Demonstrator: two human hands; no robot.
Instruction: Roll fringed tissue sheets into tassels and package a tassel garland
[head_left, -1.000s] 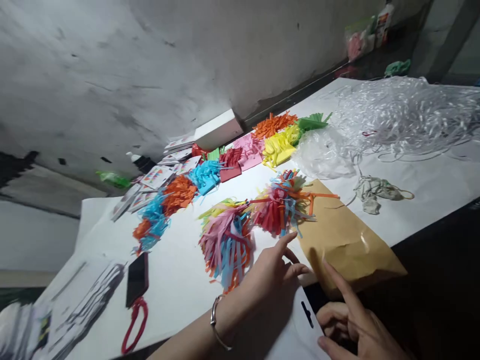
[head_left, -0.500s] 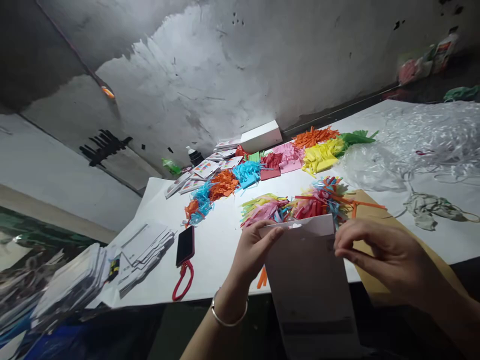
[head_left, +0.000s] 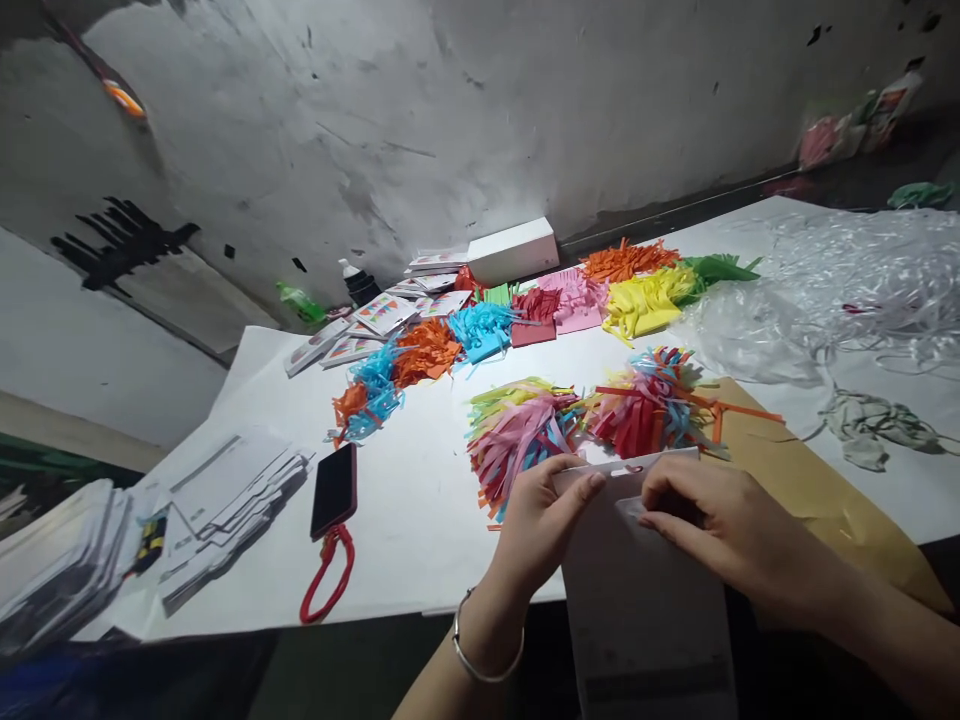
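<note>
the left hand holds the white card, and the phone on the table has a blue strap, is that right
Not quite: the head view shows the strap is red, not blue. The left hand does hold the white card.

White packet (head_left: 645, 590): now held up on end at the table's (head_left: 409, 570) front edge; earlier, low beneath the left forearm. Left hand (head_left: 544, 515): now grips the packet's upper left corner. Right hand (head_left: 712, 515): shifted from the packet's right edge inward, across its face, beside a newly visible pale patch (head_left: 628, 506).
</note>
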